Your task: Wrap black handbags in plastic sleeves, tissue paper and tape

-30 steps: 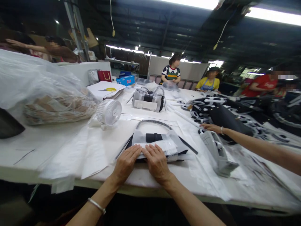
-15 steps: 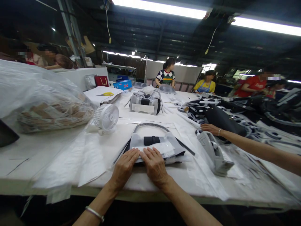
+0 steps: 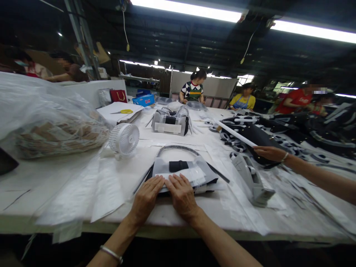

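A black handbag [image 3: 158, 168] wrapped in pale grey sheeting lies on the table before me, its covered handle [image 3: 178, 147] arching toward the far side. Across its near part runs a white strip of wrapping [image 3: 194, 176]. My left hand [image 3: 147, 194] rests on the near edge of this strip, fingers stretched out flat. Right beside it, my right hand [image 3: 182, 194] lies on the same strip with its fingers extended and slightly apart. The two hands nearly touch at the fingertips. Whatever is under my palms is hidden.
At right, a co-worker's hand [image 3: 268, 152] holds a long white strip [image 3: 236, 133] above black bag parts. A grey tape dispenser [image 3: 251, 181] stands nearer. Leftward are a white fan [image 3: 124, 139], yellow scissors [image 3: 125, 111] and a plastic sack [image 3: 58, 137]. Another wrapped bag [image 3: 170, 124] stands behind.
The co-worker's hand has moved right and lifted the long white strip's near end off the table. My hands keep their place on the bag; the view has shifted slightly.
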Demonstrator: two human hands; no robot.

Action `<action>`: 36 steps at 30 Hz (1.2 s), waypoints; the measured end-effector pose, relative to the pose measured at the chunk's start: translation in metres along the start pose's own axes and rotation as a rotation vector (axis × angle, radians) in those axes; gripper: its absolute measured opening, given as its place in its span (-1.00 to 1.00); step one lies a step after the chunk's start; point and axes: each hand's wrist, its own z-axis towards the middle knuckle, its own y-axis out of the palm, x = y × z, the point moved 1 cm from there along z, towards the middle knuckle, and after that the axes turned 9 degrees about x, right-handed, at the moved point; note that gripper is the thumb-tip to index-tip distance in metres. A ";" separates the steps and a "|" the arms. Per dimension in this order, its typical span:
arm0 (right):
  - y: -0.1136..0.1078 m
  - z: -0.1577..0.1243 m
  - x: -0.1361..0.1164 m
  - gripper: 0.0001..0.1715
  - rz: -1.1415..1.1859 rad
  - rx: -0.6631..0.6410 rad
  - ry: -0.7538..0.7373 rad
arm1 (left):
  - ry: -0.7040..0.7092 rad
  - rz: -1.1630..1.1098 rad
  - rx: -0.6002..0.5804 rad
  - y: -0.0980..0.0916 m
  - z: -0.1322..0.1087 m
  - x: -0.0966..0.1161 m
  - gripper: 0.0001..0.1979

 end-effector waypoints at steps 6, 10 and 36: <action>0.001 -0.001 0.001 -0.59 -0.002 0.023 -0.020 | 0.013 0.011 -0.032 0.003 -0.004 -0.002 -0.56; 0.002 -0.001 0.001 -0.59 0.000 0.049 -0.021 | -0.022 0.057 -0.078 0.008 -0.011 -0.001 -0.58; -0.006 -0.003 0.002 -0.59 0.022 -0.034 -0.012 | -1.549 -0.752 -0.370 -0.016 0.010 -0.025 -0.16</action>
